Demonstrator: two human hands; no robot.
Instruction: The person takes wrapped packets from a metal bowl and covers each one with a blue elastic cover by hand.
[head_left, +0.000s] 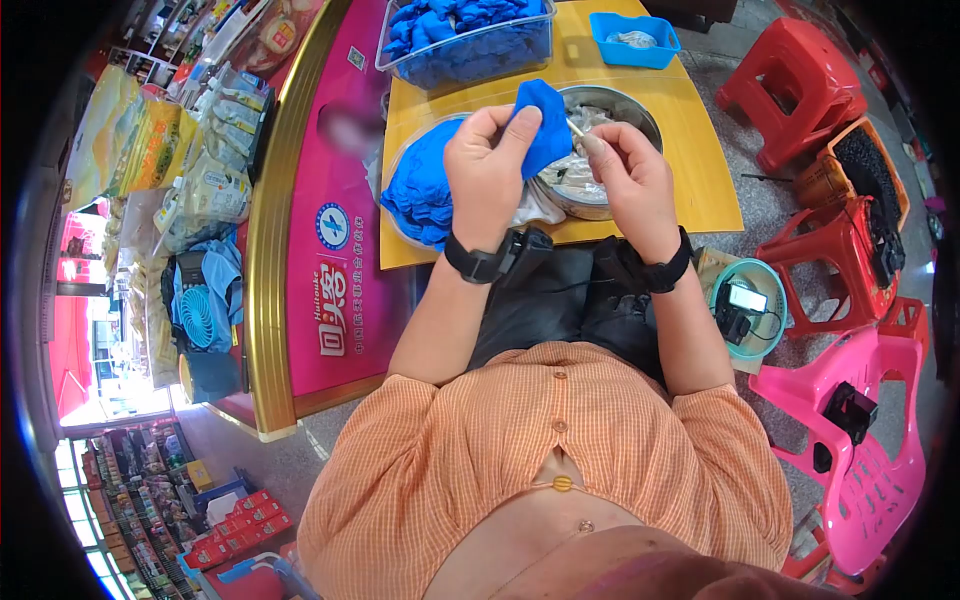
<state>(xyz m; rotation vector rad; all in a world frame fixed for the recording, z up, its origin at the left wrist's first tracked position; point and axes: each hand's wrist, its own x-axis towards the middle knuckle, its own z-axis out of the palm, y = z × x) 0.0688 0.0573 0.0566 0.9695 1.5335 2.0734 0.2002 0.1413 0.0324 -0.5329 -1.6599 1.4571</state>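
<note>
Blue cloth piece (543,135), upper centre of frame: pinched in left hand (488,160); judged light, limp, best taken by an edge. Slim pale stick (575,129), beside it: pinched in right hand (632,172).

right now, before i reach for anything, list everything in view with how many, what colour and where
table: one, yellow, ahead
cloth: one, blue, held up
stick: one, pale, held up
pile: one, blue, table's left
tub: one, clear, table's far left
bowl: one, metallic, mid-table
tray: one, blue, table's far right
stools: at least two, red, right
box: one, orange, between stools
basket: one, teal, near right
chair: one, pink, lower right
panel: one, magenta, left
fan: one, blue, left
packets: many, mixed, upper left
shelves: count unclear, mixed, lower left
shirt: one, orange check, worn
left hand: one, bare, gripping cloth
right hand: one, bare, gripping stick
</note>
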